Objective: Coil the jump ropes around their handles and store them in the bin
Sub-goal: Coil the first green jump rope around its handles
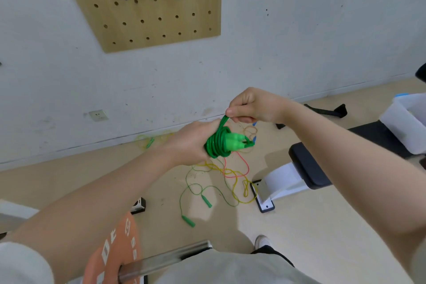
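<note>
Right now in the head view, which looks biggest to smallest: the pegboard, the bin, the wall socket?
1. pegboard
2. bin, though cut off by the frame edge and nearer the camera, so its true size is unsure
3. wall socket

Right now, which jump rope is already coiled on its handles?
The green jump rope held in the left hand, its end loop pinched by the right hand. The other green rope lies loose on the floor.

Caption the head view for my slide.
Left hand holds green coiled jump rope; right hand pinches its end.
</note>
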A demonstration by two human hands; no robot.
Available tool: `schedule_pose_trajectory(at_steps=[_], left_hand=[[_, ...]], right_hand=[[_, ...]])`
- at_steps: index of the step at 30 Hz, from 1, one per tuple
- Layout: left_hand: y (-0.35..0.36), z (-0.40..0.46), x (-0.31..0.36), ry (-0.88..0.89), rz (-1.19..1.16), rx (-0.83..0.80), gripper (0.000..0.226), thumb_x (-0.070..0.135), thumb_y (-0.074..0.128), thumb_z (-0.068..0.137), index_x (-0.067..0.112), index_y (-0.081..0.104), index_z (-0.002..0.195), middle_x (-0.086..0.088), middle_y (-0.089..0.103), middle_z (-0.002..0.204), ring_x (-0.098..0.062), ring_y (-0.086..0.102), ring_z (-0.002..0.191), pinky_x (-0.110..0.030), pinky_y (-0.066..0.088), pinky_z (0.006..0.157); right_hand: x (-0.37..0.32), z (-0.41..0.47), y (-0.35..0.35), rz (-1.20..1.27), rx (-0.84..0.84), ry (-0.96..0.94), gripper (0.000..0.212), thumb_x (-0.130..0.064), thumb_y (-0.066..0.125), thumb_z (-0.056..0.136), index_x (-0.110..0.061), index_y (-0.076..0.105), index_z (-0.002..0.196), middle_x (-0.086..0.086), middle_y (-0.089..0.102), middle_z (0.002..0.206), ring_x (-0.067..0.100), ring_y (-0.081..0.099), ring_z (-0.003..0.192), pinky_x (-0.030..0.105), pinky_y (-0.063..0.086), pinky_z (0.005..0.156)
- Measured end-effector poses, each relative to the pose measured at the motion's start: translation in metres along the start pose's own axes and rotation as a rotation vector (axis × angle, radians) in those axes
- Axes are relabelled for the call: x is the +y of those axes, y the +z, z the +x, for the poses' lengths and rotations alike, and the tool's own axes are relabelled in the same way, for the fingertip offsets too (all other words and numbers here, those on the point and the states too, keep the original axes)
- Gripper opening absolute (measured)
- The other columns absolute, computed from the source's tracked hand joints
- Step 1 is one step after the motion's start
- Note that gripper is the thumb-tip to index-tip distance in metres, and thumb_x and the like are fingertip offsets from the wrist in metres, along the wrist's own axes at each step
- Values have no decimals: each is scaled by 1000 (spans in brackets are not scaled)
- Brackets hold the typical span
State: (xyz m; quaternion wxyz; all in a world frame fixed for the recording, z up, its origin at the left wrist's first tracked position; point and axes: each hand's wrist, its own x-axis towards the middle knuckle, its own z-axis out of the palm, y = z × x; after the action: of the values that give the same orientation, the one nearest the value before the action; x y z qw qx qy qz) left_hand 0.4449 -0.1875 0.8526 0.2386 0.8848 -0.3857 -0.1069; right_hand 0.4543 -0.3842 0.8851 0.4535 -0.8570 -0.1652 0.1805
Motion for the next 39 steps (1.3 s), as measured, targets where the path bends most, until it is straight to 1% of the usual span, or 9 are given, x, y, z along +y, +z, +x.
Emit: schedule_pose_trajectory(at_steps=[3,7,10,15,22,27,32,35,39], left_hand=[[5,0,-4,-75,-181,146,56,17,74,76,17,49,126,-2,66,103,-22,61,93,-27,40,73],[14,-4,2,-86,-593,221,72,-3,70,75,37,38,126,-3,60,99,-8,58,84,-14,43,76],[23,-2,0,-117,-741,288,66,-20,64,70,23,48,116,3,56,102,6,55,83,-9,45,73],[25,3,-11,-320,-863,335,62,-27,59,65,17,52,109,-5,59,87,-17,55,73,-22,46,54],[27,2,-6,-342,-1089,168,43,-22,60,68,12,55,95,-7,64,71,-19,60,64,-28,47,56],[29,-7,-5,-282,-1211,25,25,-5,59,62,0,56,86,-8,63,68,-18,54,55,-27,47,58],[27,-9,-3,-225,-1180,-22,18,-2,60,63,-2,57,81,-11,60,68,-19,54,57,-30,46,62],[29,-10,-1,-239,-1157,-7,18,-1,61,63,0,58,81,-8,62,66,-19,55,59,-29,47,60],[29,-8,2,-208,-1124,20,17,-1,61,63,2,59,79,-6,63,68,-19,55,59,-30,47,61]], right_hand=[[18,2,17,186,124,14,38,-19,53,93,-18,54,56,4,34,51,9,26,43,18,22,42],[28,2,41,309,240,45,40,-8,47,95,-17,52,56,-2,37,48,7,28,44,18,22,45],[28,-4,53,99,266,72,45,-8,38,98,-20,36,54,-11,35,36,3,29,35,17,25,44],[13,-13,53,-186,249,139,26,-12,39,98,-6,55,79,-5,56,59,-4,49,40,12,36,48],[-2,-27,50,62,515,139,9,-9,52,90,-14,56,84,4,65,62,13,58,48,27,48,54],[-5,-41,43,271,361,1,12,-3,60,87,-14,55,85,4,65,65,16,60,57,19,50,55],[3,-43,38,165,483,-18,24,-10,62,87,-21,55,67,-7,46,50,3,37,45,17,31,49],[-1,-45,38,157,415,7,17,-9,60,89,-15,60,73,-12,49,46,0,44,43,7,32,47],[0,-43,41,313,454,41,15,-7,58,90,-18,55,80,-2,49,54,8,47,43,12,31,40]])
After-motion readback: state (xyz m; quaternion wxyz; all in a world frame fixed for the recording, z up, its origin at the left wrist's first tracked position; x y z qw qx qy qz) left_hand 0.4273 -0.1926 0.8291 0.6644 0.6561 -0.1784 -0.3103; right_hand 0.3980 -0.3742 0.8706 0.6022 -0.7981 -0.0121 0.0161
